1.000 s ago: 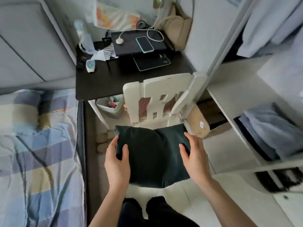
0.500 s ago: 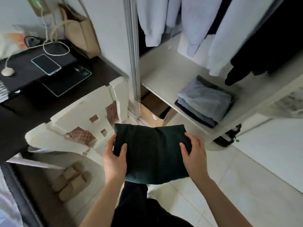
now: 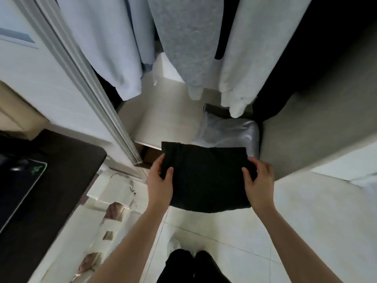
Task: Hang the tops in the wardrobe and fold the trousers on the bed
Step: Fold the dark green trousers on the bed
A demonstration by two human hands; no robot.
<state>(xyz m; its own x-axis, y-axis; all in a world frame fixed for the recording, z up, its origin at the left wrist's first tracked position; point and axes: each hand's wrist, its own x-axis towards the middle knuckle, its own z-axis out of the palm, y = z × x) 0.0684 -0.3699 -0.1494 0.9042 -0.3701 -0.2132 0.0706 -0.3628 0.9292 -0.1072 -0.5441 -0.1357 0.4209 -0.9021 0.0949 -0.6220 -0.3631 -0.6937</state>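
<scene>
— Where are the folded dark trousers [image 3: 206, 176]?

— At frame centre, held flat before the wardrobe shelf [image 3: 142, 123], long axis left to right. Left hand [image 3: 160, 183] and right hand [image 3: 259, 180] grip opposite ends, thumbs on top; the fingers underneath are hidden.

— Beyond?

— Hanging tops [image 3: 183, 43], cut off above; a blurred grey pile [image 3: 230, 131] on the shelf. Dark surface [image 3: 51, 180] lower left, tiled floor [image 3: 224, 231] below.

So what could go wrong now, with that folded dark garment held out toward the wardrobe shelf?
1. The folded dark trousers are held only at their two side edges by the left hand and right hand; the middle could sag and the fold slip open.
2. The hanging tops droop low over the shelf and might get brushed or dragged.
</scene>
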